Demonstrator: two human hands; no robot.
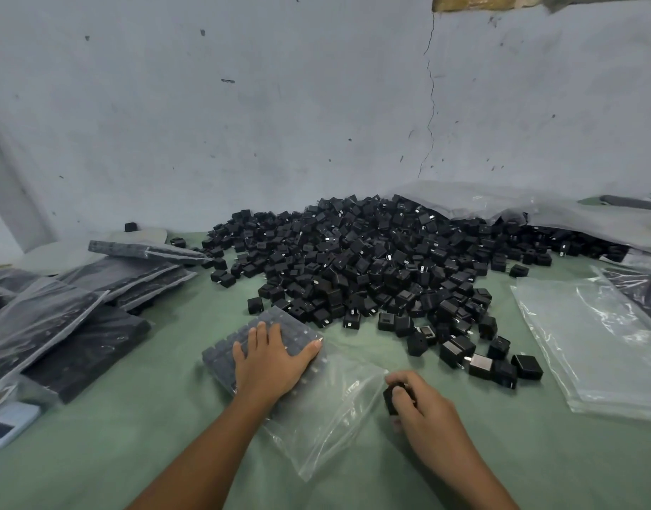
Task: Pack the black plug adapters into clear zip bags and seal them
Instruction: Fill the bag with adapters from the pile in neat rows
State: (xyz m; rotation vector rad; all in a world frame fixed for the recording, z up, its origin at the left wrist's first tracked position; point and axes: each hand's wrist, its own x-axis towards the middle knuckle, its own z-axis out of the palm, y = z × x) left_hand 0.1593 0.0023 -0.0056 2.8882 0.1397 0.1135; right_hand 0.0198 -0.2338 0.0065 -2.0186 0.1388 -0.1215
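**Black plug adapters [372,259] heaped on a green table [169,454], one bag part-filled**

The loose heap lies at the far middle of the table. In front of it, the left hand [272,358] lies flat with fingers spread, pressing on the neat rows of adapters inside a clear zip bag [335,410]. The right hand [423,410] curls round a single adapter [392,397] just beside the bag's near-right edge. Filled bags [59,314] are stacked at left and empty bags [592,340] at right.

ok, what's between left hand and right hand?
Head view: only the unfilled end of the clear zip bag, between left hand pressing it and right hand gripping a black adapter.
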